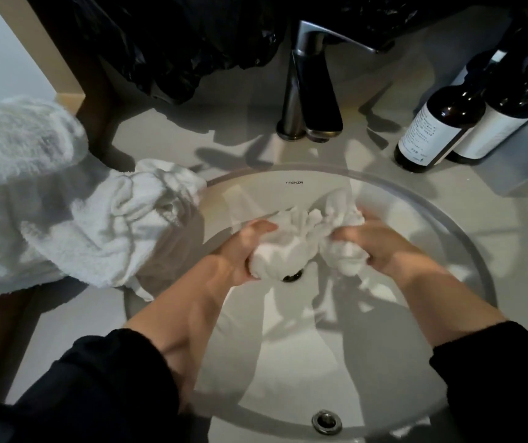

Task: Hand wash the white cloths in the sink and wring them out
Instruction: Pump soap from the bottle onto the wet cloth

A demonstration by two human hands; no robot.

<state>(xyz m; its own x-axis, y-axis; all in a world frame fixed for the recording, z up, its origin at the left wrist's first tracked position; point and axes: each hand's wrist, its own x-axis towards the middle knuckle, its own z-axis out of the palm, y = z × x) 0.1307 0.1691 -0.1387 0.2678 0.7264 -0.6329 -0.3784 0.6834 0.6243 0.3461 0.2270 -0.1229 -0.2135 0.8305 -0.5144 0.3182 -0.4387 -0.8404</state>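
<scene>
Nearest, below the wrists, a round chrome overflow ring (326,422) is sitting in the glossy oval sink (288,362). The left hand (240,251) and right hand (381,247) are each clenching 1 end of a bunched, nubby white cloth (294,241) above the basin's middle, hiding most of the drain (293,277). Left of the left hand, fluffy white towels (64,203) are lying heaped, cut off by the frame. Beyond the hands a brushed-metal faucet (307,91) is standing. Beyond the right hand, 2 dark bottles (438,123) are running out of view, their label print unreadable.
</scene>
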